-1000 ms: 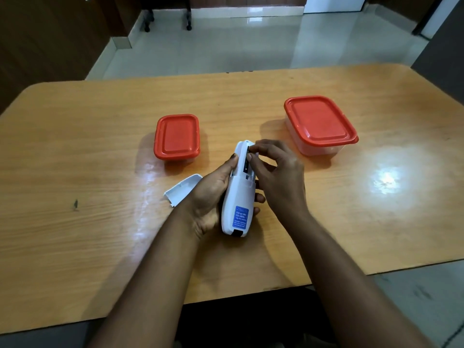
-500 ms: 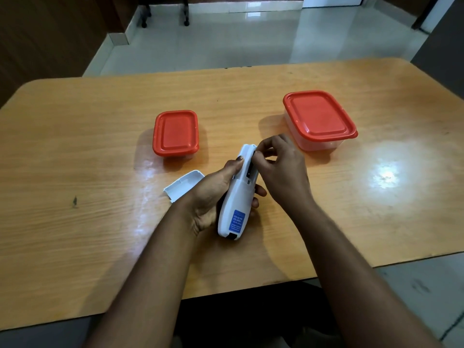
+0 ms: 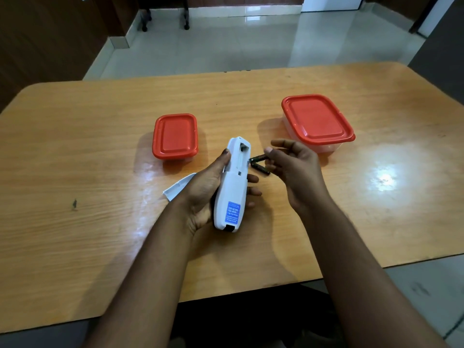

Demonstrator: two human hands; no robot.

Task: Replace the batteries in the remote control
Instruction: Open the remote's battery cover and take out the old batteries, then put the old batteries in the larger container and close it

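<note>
My left hand [image 3: 200, 194] grips a white remote control [image 3: 232, 187] back side up, a blue label near its lower end. Its battery compartment [image 3: 243, 153] is uncovered and looks empty. Just right of the remote, my right hand [image 3: 293, 172] pinches two dark batteries [image 3: 258, 163] that form a V between thumb and fingers. The white battery cover [image 3: 177, 190] lies on the wooden table [image 3: 75, 159], partly hidden behind my left wrist.
A small container with a red lid [image 3: 175, 136] stands left of the remote. A larger red-lidded clear container [image 3: 316, 121] stands at the right. Beyond the table's far edge is a shiny tiled floor.
My right hand has pulled the batteries out of the compartment and moved right, away from the remote. The remote stays in my left hand.
</note>
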